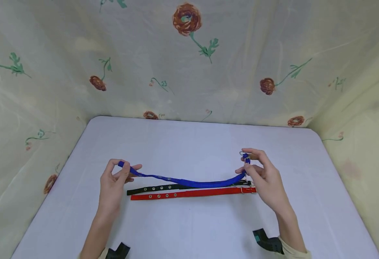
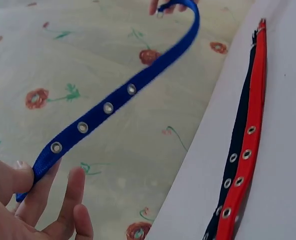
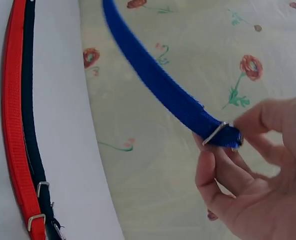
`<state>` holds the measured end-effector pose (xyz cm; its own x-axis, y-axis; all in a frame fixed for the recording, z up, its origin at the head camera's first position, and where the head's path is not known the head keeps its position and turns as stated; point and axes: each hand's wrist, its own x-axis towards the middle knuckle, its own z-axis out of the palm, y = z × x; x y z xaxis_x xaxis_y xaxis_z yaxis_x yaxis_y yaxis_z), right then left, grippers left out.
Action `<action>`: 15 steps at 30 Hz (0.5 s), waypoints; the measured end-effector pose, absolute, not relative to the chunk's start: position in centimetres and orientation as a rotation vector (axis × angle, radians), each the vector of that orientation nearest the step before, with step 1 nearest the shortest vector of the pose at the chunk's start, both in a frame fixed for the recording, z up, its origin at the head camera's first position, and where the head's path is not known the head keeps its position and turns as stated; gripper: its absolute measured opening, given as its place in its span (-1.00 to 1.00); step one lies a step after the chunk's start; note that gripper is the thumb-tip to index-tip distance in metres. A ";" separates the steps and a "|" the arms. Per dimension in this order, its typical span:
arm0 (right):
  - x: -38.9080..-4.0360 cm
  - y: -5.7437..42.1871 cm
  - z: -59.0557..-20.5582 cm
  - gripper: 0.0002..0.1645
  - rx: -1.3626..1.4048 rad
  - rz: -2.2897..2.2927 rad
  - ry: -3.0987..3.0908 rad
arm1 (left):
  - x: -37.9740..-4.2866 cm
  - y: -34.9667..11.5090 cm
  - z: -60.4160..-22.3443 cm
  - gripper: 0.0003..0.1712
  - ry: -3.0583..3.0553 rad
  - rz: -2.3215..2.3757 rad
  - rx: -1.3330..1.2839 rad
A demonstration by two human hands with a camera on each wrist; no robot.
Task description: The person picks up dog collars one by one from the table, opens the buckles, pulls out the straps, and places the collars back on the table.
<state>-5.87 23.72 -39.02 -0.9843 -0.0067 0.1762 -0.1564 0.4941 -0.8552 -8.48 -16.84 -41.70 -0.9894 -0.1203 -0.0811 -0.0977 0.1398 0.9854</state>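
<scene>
A blue collar (image 1: 205,184) with metal eyelets hangs in a shallow sag between my two hands. My left hand (image 1: 113,183) pinches its plain tip between thumb and fingers; the eyelets run close by in the left wrist view. At the other end my right hand (image 1: 268,180) holds the buckle end, where a metal loop (image 3: 216,134) shows in the right wrist view. Below the blue strap a black collar (image 1: 157,188) and a red collar (image 1: 192,194) lie side by side on the table, eyelets to the left and buckles to the right.
The white table (image 1: 189,226) has rounded far corners. Floral cloth (image 1: 234,43) hangs behind it and along both sides. Dark bands (image 1: 268,242) are worn at both wrists.
</scene>
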 end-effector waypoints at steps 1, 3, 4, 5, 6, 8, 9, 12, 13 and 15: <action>-6.0 23.9 -39.1 -0.49 0.114 1.519 -2.557 | -8.5 -17.1 -41.8 -0.68 -2.352 -2.039 0.238; -6.1 24.1 -39.2 -0.45 0.041 1.554 -2.506 | -8.6 -17.5 -42.0 -0.66 -2.344 -2.044 0.247; -6.3 24.2 -39.3 -0.44 -0.004 1.578 -2.481 | -8.6 -17.6 -42.0 -0.66 -2.342 -2.046 0.248; -6.4 24.3 -39.4 -0.42 -0.061 1.603 -2.459 | -8.7 -17.7 -42.1 -0.67 -2.341 -2.045 0.247; -6.5 24.4 -39.4 -0.40 -0.121 1.623 -2.437 | -8.7 -17.8 -42.2 -0.68 -2.342 -2.043 0.249; -6.9 24.6 -39.5 -0.38 -0.267 1.663 -2.401 | -8.7 -17.9 -42.3 -0.68 -2.354 -2.033 0.262; -7.1 24.7 -39.6 -0.39 -0.344 1.681 -2.383 | -8.8 -17.9 -42.4 -0.68 -2.365 -2.023 0.277; -7.7 25.1 -39.8 -0.43 -0.563 1.750 -2.306 | -9.0 -17.9 -42.6 -0.67 -2.422 -1.959 0.330; -7.9 25.3 -40.0 -0.44 -0.616 1.791 -2.274 | -9.1 -17.9 -42.7 -0.66 -2.449 -1.928 0.346; -8.4 25.6 -40.5 -0.45 -0.693 1.886 -2.206 | -9.3 -17.8 -42.9 -0.66 -2.495 -1.871 0.371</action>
<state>-8.40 25.60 -40.46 -0.8802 0.4410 -0.1756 0.2421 0.0989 -0.9652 -9.32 -17.78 -42.89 -0.9721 -0.1881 -0.1399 -0.1870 0.2621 0.9468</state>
